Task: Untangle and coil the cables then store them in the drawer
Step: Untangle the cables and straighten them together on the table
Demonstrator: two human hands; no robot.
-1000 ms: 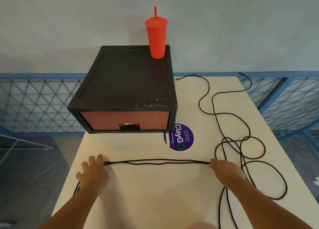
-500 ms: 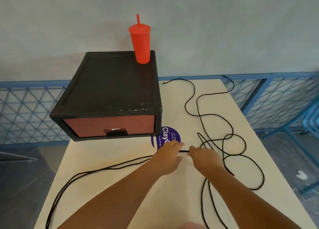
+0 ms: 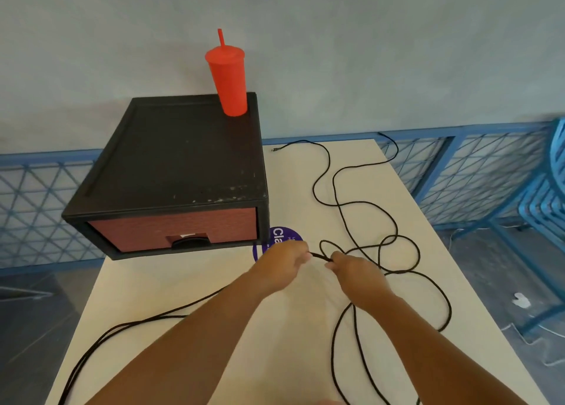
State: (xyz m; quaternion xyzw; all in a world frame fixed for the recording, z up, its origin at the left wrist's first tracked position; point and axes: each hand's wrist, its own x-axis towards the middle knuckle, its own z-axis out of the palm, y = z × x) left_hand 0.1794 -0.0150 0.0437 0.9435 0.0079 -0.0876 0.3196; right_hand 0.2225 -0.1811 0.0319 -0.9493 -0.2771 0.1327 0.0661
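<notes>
Pinching a short span of black cable (image 3: 319,256) between them, left hand (image 3: 282,262) and right hand (image 3: 356,271) fingers grip it.

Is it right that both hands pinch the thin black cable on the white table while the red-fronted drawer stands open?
Not quite: the head view shows the red-fronted drawer closed. Both the left hand and right hand do pinch the thin black cable over the white table.

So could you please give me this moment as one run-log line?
stage: coiling | left hand: shut on black cable | right hand: shut on black cable | hands: close together | drawer: closed | cable: mostly loose on table
</notes>
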